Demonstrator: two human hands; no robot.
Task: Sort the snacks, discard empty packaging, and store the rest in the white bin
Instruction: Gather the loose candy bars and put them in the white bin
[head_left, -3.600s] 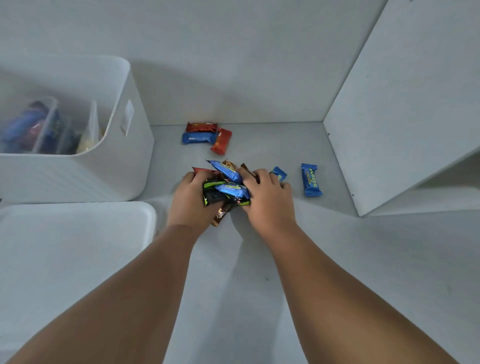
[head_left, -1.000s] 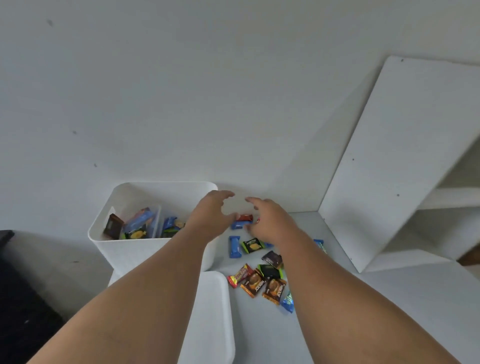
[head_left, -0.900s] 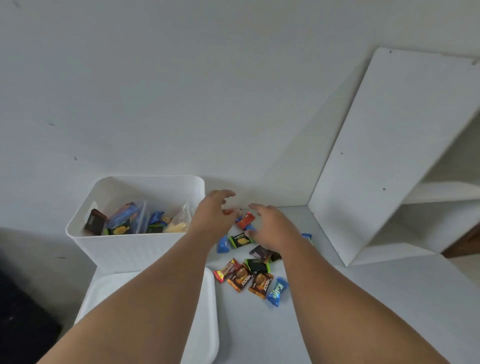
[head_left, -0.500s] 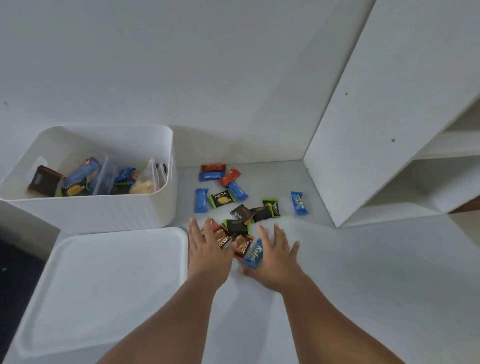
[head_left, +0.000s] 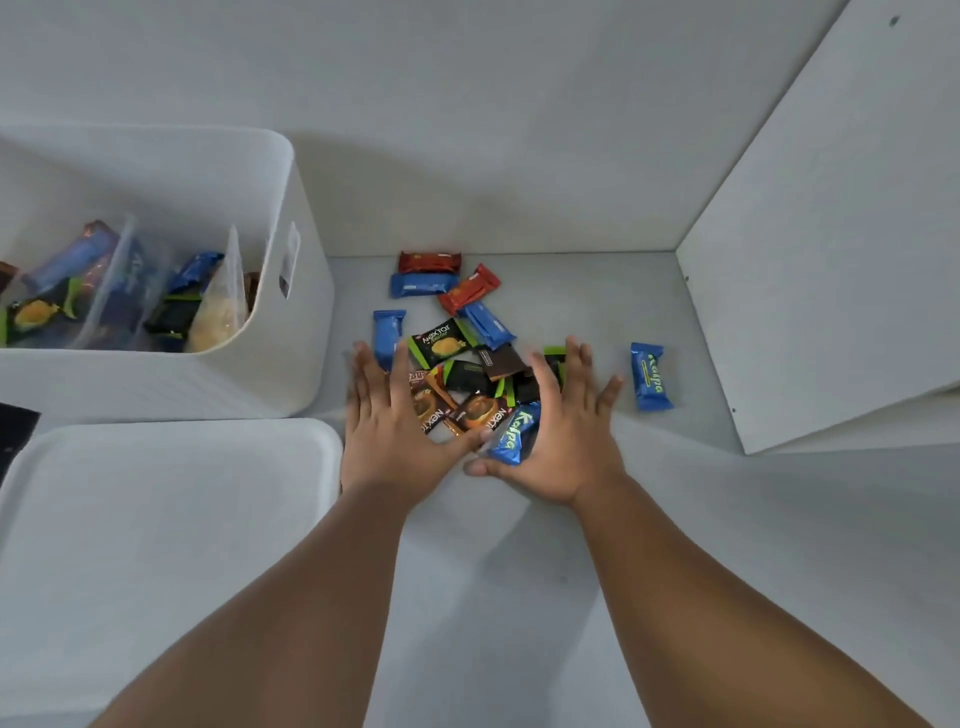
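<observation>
Snacks (head_left: 457, 379) lie piled on bench (head_left: 519, 545) between flat, spread left hand (head_left: 389, 431) and right hand (head_left: 561, 441), white bin (head_left: 291, 291) just left.

I'm reading "Nextar" on the green-and-black packet (head_left: 441, 342), and upside down on the left brown packet (head_left: 432, 415) and right brown packet (head_left: 491, 415). "Kalpa" on the near blue packet (head_left: 511, 435) and the far-right blue packet (head_left: 651, 376).

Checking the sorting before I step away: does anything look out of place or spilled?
One blue Kalpa packet lies alone to the right, apart from the loose pile that the open left hand and right hand bracket. Nothing looks torn. The white bin stands upright, snacks inside.
</observation>
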